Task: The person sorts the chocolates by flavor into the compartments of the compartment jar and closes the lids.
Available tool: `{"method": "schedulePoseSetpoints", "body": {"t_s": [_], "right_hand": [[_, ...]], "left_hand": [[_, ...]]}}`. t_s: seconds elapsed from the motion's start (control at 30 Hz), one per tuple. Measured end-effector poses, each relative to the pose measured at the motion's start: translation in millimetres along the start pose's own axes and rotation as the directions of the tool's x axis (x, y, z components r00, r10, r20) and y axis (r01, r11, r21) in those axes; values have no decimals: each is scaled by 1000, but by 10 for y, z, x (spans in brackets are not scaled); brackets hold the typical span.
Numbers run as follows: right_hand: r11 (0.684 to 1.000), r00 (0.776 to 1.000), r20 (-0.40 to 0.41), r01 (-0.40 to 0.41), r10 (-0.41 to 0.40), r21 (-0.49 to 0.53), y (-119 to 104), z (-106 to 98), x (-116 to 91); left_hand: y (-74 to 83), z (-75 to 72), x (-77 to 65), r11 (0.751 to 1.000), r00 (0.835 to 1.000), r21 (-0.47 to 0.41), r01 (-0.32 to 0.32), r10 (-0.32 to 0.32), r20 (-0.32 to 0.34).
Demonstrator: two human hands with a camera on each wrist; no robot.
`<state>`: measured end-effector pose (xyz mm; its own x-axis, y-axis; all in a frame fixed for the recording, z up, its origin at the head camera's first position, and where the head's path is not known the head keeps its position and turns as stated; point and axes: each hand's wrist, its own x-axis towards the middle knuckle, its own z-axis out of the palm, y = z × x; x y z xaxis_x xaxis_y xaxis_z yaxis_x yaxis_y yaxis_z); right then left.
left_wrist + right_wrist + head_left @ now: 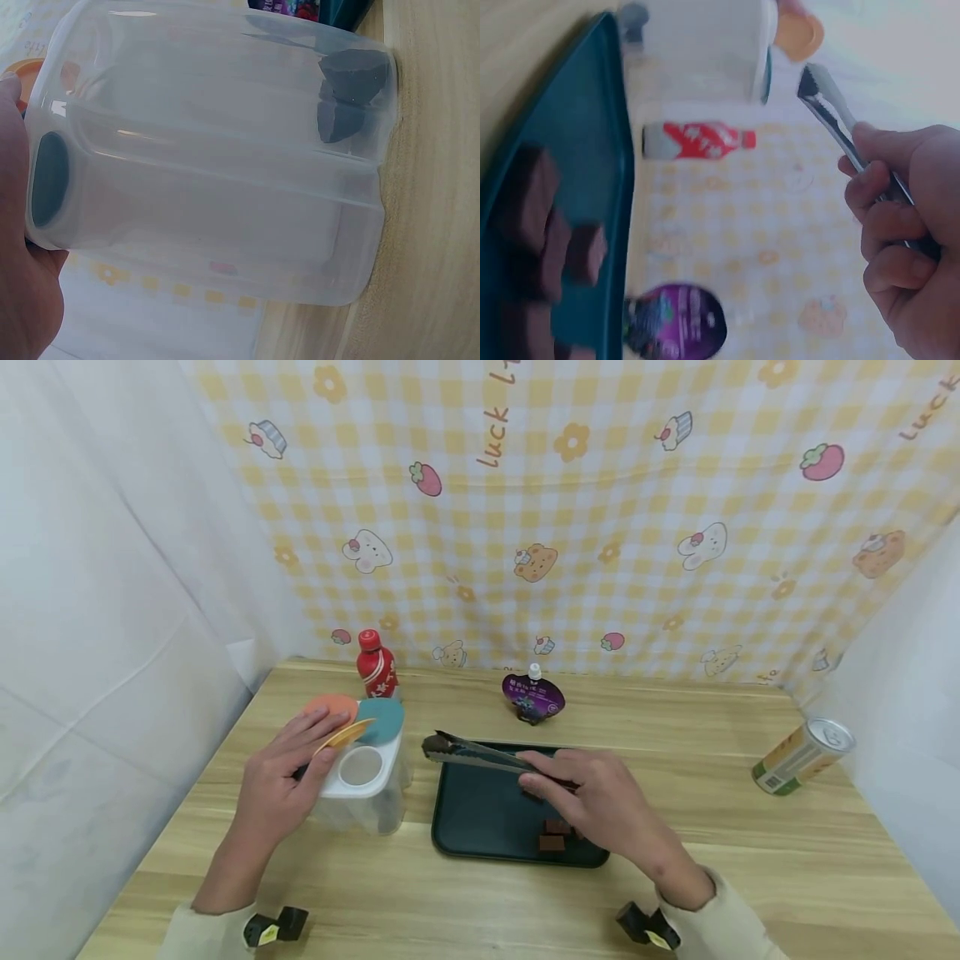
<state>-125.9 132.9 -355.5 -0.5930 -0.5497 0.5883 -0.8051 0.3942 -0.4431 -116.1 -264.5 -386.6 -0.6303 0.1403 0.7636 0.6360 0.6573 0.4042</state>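
At the left stands a clear plastic container [386,814] with a white top, which has an orange lid [330,702], a teal lid [382,718] and an uncovered round opening. My left hand [281,777] rests over its top and holds a yellow-orange flap lid [347,735] tilted up beside that opening. Dark chunks [354,79] lie at the container's bottom in the left wrist view. With my right hand [603,797] I grip metal tongs [480,755]; their tips hold nothing and point toward the container, above the tray's left side. Brown blocks [552,842] sit on the dark green tray [480,827].
Behind the container is a red bottle [377,667]. A purple spouted pouch [533,697] stands beyond the tray. Toward the right side of the wooden table is a can [801,757]. A checked curtain [570,568] hangs along the back edge.
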Motion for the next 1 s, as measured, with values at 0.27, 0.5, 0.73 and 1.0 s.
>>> {"method": "schedulePoseSetpoints", "body": {"t_s": [0.27,0.5,0.73,1.0], "right_hand": [[998,999,-29,46,-46,33,-201,308,215],[998,998,-31,59,-60,-16,-288,481,331],[996,998,-14,57,-58,-64,-295,542,378],[998,1000,10,24,-24,-61,-275,579,361]], "left_hand": [[-10,-7,-11,1000,1000,7,18,-18,23],[-14,1,-3,1000,1000,5,-4,3,5],[-3,5,8,1000,1000,-2,-8,8,-6],[-9,-5,-1,1000,1000,-1,8,-8,15]]}}
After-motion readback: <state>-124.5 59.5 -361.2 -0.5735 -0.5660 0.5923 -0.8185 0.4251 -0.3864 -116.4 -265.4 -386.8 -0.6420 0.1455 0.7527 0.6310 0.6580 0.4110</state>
